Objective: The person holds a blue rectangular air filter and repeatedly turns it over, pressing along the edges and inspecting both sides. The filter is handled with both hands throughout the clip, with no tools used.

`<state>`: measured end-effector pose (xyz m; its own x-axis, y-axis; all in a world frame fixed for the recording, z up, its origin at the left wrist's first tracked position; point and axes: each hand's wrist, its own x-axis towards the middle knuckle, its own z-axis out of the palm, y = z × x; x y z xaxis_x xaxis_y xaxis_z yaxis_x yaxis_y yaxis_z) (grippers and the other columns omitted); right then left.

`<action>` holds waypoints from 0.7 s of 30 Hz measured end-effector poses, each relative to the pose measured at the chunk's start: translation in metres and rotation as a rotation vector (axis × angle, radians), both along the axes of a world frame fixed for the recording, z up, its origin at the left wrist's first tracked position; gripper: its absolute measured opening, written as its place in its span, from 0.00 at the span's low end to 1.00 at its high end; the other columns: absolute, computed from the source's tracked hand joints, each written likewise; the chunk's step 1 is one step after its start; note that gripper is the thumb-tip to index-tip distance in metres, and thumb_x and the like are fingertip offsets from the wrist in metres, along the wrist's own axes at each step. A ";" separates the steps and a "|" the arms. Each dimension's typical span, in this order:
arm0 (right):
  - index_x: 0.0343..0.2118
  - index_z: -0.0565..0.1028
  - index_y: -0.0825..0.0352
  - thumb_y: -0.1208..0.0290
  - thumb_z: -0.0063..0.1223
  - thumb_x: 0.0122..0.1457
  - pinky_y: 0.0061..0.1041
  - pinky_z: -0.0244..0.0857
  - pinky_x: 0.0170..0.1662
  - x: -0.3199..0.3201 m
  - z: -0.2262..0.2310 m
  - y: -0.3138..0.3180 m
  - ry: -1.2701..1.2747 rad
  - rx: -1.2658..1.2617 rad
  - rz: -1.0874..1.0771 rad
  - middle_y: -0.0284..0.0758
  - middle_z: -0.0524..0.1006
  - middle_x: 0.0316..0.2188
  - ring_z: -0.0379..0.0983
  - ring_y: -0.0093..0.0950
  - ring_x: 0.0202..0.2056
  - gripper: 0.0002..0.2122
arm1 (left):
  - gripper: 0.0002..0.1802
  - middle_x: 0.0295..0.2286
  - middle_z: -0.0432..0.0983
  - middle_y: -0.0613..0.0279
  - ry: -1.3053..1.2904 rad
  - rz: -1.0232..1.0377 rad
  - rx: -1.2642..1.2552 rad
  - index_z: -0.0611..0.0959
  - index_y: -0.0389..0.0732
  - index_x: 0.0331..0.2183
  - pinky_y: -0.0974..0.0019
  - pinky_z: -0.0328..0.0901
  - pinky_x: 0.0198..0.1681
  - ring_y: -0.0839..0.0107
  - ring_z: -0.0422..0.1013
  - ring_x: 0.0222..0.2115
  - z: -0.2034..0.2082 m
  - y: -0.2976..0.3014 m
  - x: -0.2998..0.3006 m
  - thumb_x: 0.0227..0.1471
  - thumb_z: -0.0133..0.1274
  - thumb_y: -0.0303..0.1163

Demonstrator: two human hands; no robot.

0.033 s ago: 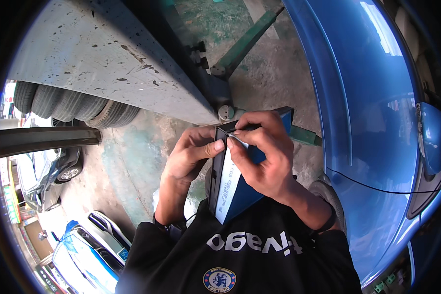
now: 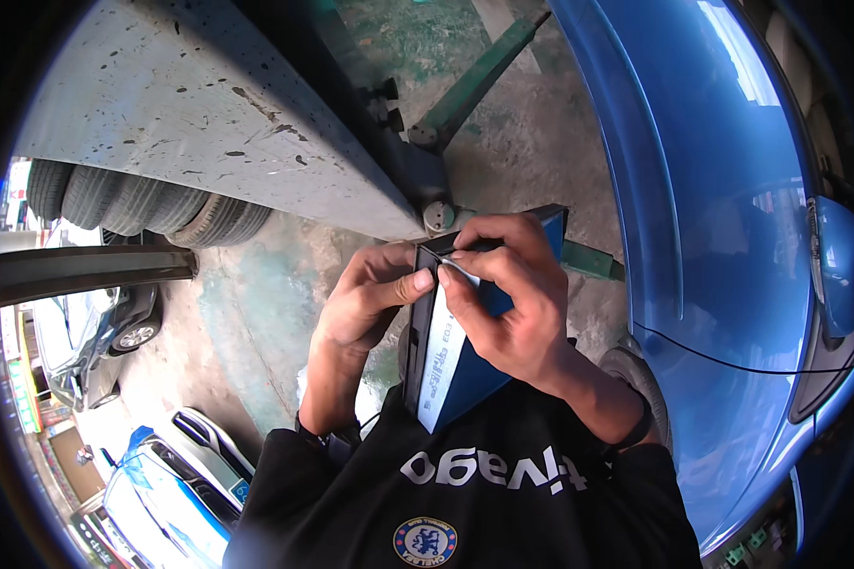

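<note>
In front of my chest, close to my black shirt, a flat panel (image 2: 477,381) with a blue face and a black rim stands tilted. A white printed strip (image 2: 436,379) runs down its left side. My left hand (image 2: 359,302) is closed on the black rim near the upper left corner, thumb on top. At that corner my right hand (image 2: 520,308) pinches the white strip's upper end between thumb and index finger. Its other fingers bend over the panel's upper edge. The right hand covers part of the blue face.
A blue car (image 2: 712,237) with a side mirror (image 2: 839,270) stands close on my right. At the upper left is a scuffed grey lift post (image 2: 209,114), with a green lift arm (image 2: 479,81) beyond. Several tyres (image 2: 152,202) and parked vehicles (image 2: 161,484) lie left.
</note>
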<state>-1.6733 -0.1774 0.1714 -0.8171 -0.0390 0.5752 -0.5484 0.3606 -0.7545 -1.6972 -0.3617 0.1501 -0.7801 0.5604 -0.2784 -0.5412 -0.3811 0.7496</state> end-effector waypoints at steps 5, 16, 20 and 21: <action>0.33 0.71 0.67 0.78 0.61 0.47 0.32 0.63 0.39 -0.005 -0.004 0.001 -0.041 0.013 0.051 0.38 0.71 0.37 0.68 0.37 0.36 0.11 | 0.18 0.34 0.79 0.58 0.033 -0.018 -0.103 0.80 0.27 0.40 0.71 0.64 0.43 0.73 0.73 0.35 0.003 -0.003 -0.007 0.50 0.60 0.31; 0.36 0.66 0.67 0.80 0.56 0.41 0.37 0.58 0.43 -0.007 0.001 -0.004 -0.163 0.025 0.072 0.40 0.68 0.38 0.65 0.40 0.40 0.17 | 0.17 0.29 0.78 0.67 0.078 -0.155 -0.184 0.81 0.30 0.37 0.77 0.62 0.35 0.82 0.69 0.30 0.004 -0.003 -0.024 0.51 0.62 0.35; 0.35 0.66 0.67 0.81 0.55 0.41 0.37 0.58 0.43 -0.011 0.003 0.003 -0.225 0.006 0.117 0.40 0.67 0.37 0.65 0.40 0.39 0.16 | 0.17 0.28 0.77 0.69 0.091 -0.204 -0.161 0.82 0.30 0.37 0.77 0.62 0.33 0.83 0.69 0.29 -0.002 -0.001 -0.031 0.52 0.61 0.35; 0.35 0.66 0.67 0.81 0.55 0.41 0.37 0.59 0.45 -0.013 0.003 0.007 -0.250 0.005 0.148 0.41 0.67 0.38 0.65 0.40 0.40 0.16 | 0.18 0.28 0.78 0.67 0.095 -0.221 -0.151 0.81 0.30 0.38 0.77 0.64 0.34 0.81 0.71 0.29 -0.003 -0.001 -0.033 0.52 0.60 0.36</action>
<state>-1.6859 -0.1702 0.1740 -0.9188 -0.1706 0.3559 -0.3922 0.2951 -0.8712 -1.7298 -0.3629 0.1473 -0.6699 0.6778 -0.3030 -0.5233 -0.1416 0.8403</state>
